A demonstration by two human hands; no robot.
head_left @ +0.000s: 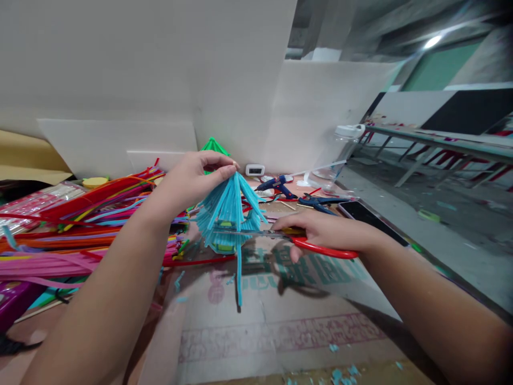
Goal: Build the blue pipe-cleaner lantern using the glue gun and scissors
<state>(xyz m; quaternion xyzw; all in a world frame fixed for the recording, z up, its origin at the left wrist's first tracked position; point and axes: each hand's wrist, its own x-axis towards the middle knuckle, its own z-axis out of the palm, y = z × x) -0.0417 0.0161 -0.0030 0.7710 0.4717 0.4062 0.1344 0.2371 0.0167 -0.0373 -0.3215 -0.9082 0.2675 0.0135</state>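
Observation:
My left hand pinches the top of a blue pipe-cleaner bundle that fans downward like a cone, with one long strand hanging below it. My right hand grips red-handled scissors, and their blades reach left into the lower strands of the bundle. Both are held above a cardboard sheet with printed lettering. Small blue clippings lie on the cardboard near the bottom edge.
A heap of coloured pipe cleaners fills the left side. Behind stand a green cone, a blue glue gun, blue pliers, a clear plastic jar and a dark phone. White boards form the back wall.

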